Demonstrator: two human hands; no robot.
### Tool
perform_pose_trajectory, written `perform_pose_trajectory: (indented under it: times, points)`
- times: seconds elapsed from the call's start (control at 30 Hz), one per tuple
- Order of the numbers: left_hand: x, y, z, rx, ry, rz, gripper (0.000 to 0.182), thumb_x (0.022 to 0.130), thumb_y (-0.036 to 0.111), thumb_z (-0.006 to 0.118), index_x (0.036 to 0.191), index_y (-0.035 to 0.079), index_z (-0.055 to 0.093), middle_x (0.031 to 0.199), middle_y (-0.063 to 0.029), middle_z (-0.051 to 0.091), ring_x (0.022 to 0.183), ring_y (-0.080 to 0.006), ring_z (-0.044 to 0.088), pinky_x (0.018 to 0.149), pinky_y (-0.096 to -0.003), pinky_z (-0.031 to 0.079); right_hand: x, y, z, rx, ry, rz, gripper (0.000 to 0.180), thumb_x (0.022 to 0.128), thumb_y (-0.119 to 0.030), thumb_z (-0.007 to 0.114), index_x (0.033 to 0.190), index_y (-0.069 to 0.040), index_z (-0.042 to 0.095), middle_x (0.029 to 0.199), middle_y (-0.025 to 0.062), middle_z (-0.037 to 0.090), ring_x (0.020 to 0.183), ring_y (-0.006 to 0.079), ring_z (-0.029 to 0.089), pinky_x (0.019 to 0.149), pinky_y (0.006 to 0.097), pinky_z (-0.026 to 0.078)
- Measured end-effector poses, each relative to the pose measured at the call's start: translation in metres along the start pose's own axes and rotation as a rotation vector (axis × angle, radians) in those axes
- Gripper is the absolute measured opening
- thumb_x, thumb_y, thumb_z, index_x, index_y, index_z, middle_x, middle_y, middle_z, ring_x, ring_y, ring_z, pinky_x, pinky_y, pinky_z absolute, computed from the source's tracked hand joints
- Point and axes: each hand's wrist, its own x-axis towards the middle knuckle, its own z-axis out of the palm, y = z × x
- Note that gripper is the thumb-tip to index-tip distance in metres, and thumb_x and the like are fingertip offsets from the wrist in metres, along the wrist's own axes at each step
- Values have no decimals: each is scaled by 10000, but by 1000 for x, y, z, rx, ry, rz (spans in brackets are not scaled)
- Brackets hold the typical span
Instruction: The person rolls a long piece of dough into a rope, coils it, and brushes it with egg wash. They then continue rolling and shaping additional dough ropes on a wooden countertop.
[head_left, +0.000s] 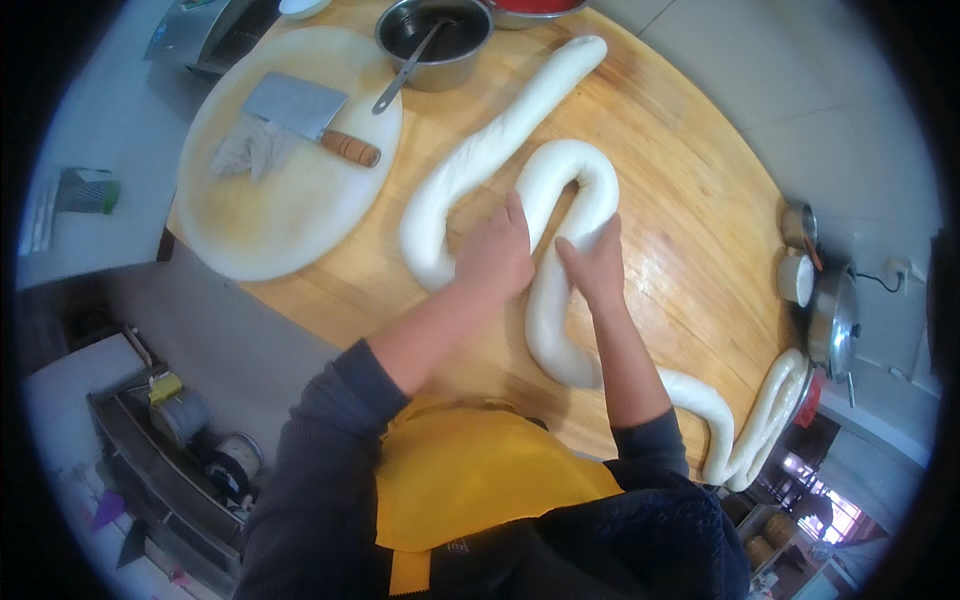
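Observation:
A long, thick rope of white dough (566, 161) winds in bends over a wooden worktop (675, 247). My left hand (495, 251) is closed around the dough left of the middle bend, its fingers partly hidden under my hand. On the neighbouring strand, my right hand (598, 262) grips the dough from its right side, thumb on top. Past my right forearm the rope runs on, thinner, to the worktop's right edge, where looped strands (772, 420) lie. At the upper left, a cleaver (296, 105) and a crumpled cloth (251, 150) rest on a round white cutting board (300, 232).
A metal pot (442, 73) of dark liquid with a ladle (405, 75) stands beside the board. Behind it is a bowl with red contents (536, 7). Along the right edge are a small metal pot (799, 225), a white cup (795, 280) and a lidded metal pan (832, 322).

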Motion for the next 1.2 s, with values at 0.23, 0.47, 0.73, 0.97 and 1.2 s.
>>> perform_pose_trajectory:
  times: [0.23, 0.47, 0.73, 0.97, 1.2]
  points:
    - [-77, -65, -87, -192, -225, 387, 644, 767, 127, 719, 1369, 18, 518, 1181, -231, 640, 1090, -412, 599, 965, -478, 475, 29, -43, -76, 209, -67, 140, 750, 720, -8, 694, 1426, 12, 445, 1086, 171, 629, 946, 276, 669, 799, 361, 572]
    - [-147, -129, -92, 43, -209, 361, 553, 710, 29, 672, 1261, 11, 623, 1214, -213, 638, 1213, -380, 546, 1033, -448, 451, 121, -86, -68, 36, -423, -103, 723, 819, -261, 770, 1419, 35, 495, 1243, 199, 604, 1079, 247, 638, 869, 362, 542]
    - [-96, -126, -58, 71, 307, 105, 780, 796, 155, 783, 1475, 30, 419, 1386, -237, 530, 1281, -422, 501, 1075, -482, 425, 187, -100, 41, 210, -235, 309, 901, 798, -463, 808, 1376, 118, 435, 1260, 249, 614, 978, 328, 709, 730, 396, 596]
    - [-32, -110, -72, 72, -44, -112, 920, 755, 158, 790, 1548, 90, 331, 1172, -236, 572, 1060, -418, 605, 897, -464, 512, 278, -100, 60, 12, 260, 124, 768, 751, -348, 830, 1305, 40, 467, 1170, 225, 651, 923, 397, 720, 651, 472, 637]
    - [-30, -108, -77, -110, -31, -178, 795, 745, 138, 725, 1491, 165, 453, 1129, -220, 584, 1068, -415, 595, 919, -475, 495, 324, -85, 55, 53, 228, -74, 568, 787, -377, 793, 1161, 9, 609, 1012, 192, 702, 917, 289, 721, 654, 434, 592]
